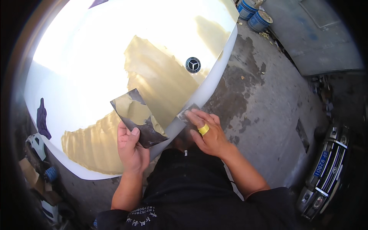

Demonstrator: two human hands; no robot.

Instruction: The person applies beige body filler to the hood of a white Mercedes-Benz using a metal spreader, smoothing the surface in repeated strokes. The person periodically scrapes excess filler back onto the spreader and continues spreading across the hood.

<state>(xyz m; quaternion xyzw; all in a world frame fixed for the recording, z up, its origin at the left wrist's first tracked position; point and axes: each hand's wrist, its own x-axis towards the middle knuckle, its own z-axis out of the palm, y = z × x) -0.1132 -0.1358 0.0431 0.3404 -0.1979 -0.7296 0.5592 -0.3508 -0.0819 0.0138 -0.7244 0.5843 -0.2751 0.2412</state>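
Observation:
My left hand (pixel 133 151) grips a dark flat mixing board (pixel 153 134) by its near edge, thumb on top. Beige putty (pixel 132 111) is smeared over much of the board. Between the fingers of my right hand (pixel 211 135) is a thin greyish putty spreader (pixel 187 113), partly hidden, near the rim of a white car hood (pixel 92 65). Yellow tape (pixel 204 129) wraps one right finger. Broad streaky patches of beige filler (pixel 153 73) cover parts of the hood, one reaching toward a round emblem (pixel 193 65). Whether the spreader touches the hood I cannot tell.
A dark glove (pixel 43 119) lies on the hood's left side. Blue buckets (pixel 260 21) stand at the far right, beside a large grey panel (pixel 310 42). A car bumper with a blue plate (pixel 326 168) rests on the stained concrete floor (pixel 264 115). Assorted parts are piled at left.

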